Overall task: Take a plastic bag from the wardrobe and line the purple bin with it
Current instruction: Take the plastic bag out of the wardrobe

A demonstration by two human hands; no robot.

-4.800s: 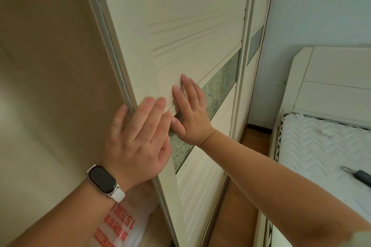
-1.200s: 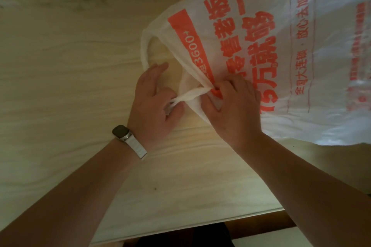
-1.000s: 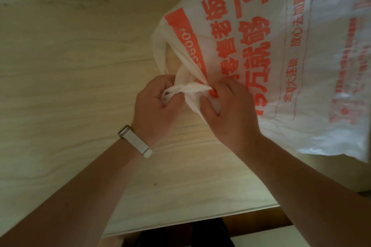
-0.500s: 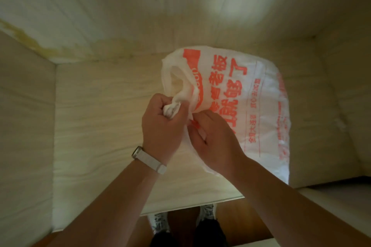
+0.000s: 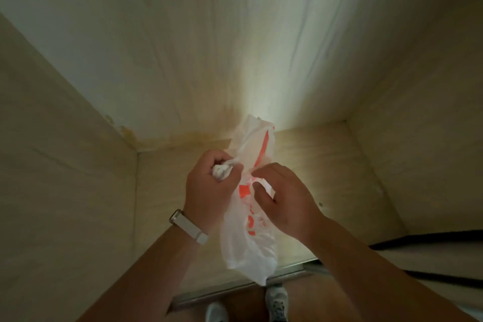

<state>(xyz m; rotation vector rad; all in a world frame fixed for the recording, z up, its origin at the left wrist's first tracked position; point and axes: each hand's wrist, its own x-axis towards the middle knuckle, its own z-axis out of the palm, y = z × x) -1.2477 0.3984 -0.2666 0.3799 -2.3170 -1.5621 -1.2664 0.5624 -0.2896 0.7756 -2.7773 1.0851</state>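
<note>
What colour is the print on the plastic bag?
Orange-red, on a white plastic bag, clearest in the head view.

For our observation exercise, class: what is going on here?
A person stands at an open wardrobe, holding a white plastic bag with orange print. The left hand grips the bag's bunched-up handle. The right hand pinches the bag just beside it, and the rest hangs down between the forearms. The purple bin is not in view, so no lining has begun.
</note>
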